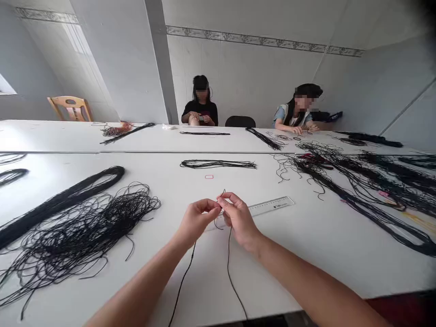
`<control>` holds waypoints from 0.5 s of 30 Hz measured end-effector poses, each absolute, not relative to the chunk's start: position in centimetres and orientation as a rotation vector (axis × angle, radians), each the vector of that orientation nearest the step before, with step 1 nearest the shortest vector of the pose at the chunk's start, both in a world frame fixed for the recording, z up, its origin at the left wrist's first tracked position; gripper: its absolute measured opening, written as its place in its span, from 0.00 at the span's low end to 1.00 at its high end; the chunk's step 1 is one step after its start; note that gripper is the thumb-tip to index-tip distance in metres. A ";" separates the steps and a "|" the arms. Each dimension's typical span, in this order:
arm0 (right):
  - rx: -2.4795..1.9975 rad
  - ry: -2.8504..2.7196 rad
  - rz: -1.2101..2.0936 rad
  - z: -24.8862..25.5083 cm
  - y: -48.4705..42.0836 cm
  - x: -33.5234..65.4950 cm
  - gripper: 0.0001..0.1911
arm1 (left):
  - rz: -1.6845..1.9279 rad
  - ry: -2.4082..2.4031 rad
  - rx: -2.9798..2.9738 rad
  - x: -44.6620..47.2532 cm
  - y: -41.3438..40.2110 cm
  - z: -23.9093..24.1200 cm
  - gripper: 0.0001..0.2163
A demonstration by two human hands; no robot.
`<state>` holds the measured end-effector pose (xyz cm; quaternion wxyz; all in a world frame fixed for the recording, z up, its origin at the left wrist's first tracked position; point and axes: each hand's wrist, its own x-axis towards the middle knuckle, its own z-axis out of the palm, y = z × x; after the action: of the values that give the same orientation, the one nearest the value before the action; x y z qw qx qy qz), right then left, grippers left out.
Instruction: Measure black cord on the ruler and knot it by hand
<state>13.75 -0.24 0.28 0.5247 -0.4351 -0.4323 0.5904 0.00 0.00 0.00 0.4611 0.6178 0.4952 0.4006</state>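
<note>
Both my hands meet above the white table, fingertips pinched close together. My left hand is closed on a thin black cord, which hangs from it toward the table's front edge. My right hand pinches the same cord, or another piece of it; a length trails below that hand and a short end sticks up over the fingertips. Whatever lies between the fingertips is too small to make out. Under and behind my right hand lies a clear ruler, partly hidden by the fingers.
Left lie a thick black cord hank and a loose tangle. A thin cord bundle and a small red-edged rectangle lie ahead. Many black cords spread right. Two people sit across the table.
</note>
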 end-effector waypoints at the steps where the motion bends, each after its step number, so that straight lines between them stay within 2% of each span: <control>1: -1.045 -1.003 1.413 0.1 -0.2 13.7 0.09 | 1.059 1.283 1.646 0.2 -0.2 0.0 0.07; 5: -1.003 -0.982 1.498 -0.1 0.1 14.2 0.09 | 1.149 1.370 1.807 0.5 -0.6 0.1 0.05; 10: -0.903 -1.175 1.676 0.6 0.7 15.5 0.10 | 0.985 1.136 1.413 -0.3 -0.2 0.3 0.10; 15: -0.906 -1.245 1.613 1.1 0.8 15.9 0.08 | 0.948 0.991 1.268 -0.6 0.0 0.3 0.11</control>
<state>15.86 0.79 1.14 0.4403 -0.3647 -0.5012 0.6496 -0.65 0.02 0.29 0.5945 0.5460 0.4266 0.4081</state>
